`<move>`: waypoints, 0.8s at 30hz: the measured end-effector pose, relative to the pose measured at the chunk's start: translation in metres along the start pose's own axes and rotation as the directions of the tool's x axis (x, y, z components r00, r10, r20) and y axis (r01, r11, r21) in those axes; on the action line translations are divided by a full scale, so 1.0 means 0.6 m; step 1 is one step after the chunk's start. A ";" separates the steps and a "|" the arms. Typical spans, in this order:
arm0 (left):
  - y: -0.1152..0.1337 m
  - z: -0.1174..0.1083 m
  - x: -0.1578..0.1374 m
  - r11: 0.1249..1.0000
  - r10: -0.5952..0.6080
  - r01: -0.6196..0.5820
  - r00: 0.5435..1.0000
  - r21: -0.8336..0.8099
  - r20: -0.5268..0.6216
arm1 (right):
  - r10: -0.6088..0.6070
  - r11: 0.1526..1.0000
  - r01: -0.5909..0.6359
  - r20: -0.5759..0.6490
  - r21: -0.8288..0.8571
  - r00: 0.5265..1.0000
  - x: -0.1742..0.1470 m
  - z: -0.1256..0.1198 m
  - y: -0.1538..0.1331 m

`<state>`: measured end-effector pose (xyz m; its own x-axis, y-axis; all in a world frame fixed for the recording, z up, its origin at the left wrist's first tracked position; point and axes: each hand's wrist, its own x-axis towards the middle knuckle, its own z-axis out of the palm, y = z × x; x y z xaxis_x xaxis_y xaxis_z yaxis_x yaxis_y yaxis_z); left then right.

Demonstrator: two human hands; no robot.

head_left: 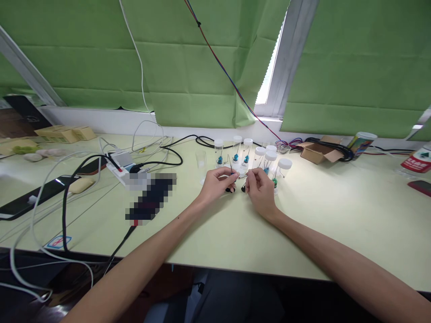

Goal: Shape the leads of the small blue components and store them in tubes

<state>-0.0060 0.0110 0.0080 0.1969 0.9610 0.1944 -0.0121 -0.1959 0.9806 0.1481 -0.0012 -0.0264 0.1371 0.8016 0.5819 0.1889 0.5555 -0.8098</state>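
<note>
My left hand [218,181] is closed in a pinch over the table. Between its thumb and fingers is a small blue piece with a thin dark wire [230,162] sticking up. Close beside it, my right hand [261,190] also pinches, but what it holds is too small to make out. Small black pieces [243,189] show just under the fingertips of both hands. Behind the hands stand several clear vials with white caps [236,146], with blue or green pieces and thin wires inside. A clear tube without a cap [201,163] stands left of my left hand.
A power strip [119,166] with plugs and tangled white and black cables lies to the left, near a blurred-out dark object [151,197]. At the back right are an open cardboard box [318,150], coiled black cable and a can [362,143]. A bottle [417,161] stands far right.
</note>
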 end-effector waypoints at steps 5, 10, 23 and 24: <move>0.001 0.000 -0.001 1.000 -0.003 0.004 1.000 0.005 -0.004 | 0.003 1.000 -0.003 0.000 -0.010 1.000 0.001 0.000 0.000; 0.001 0.000 -0.001 1.000 0.006 -0.006 1.000 -0.002 0.004 | 0.001 1.000 -0.001 0.001 -0.006 1.000 0.000 -0.001 -0.001; -0.008 -0.004 0.000 0.985 0.098 -0.095 0.995 0.141 -0.012 | 0.059 0.997 -0.059 0.001 0.044 0.998 0.001 0.000 0.002; -0.009 -0.004 0.000 0.984 0.104 -0.100 0.994 0.147 -0.017 | 0.065 0.997 -0.065 0.001 0.047 0.998 0.001 0.000 0.003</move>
<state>-0.0081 0.0126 0.0029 0.1783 0.9385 0.2956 0.1127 -0.3179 0.9414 0.1487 0.0002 -0.0274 0.1482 0.8360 0.5284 0.1335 0.5125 -0.8483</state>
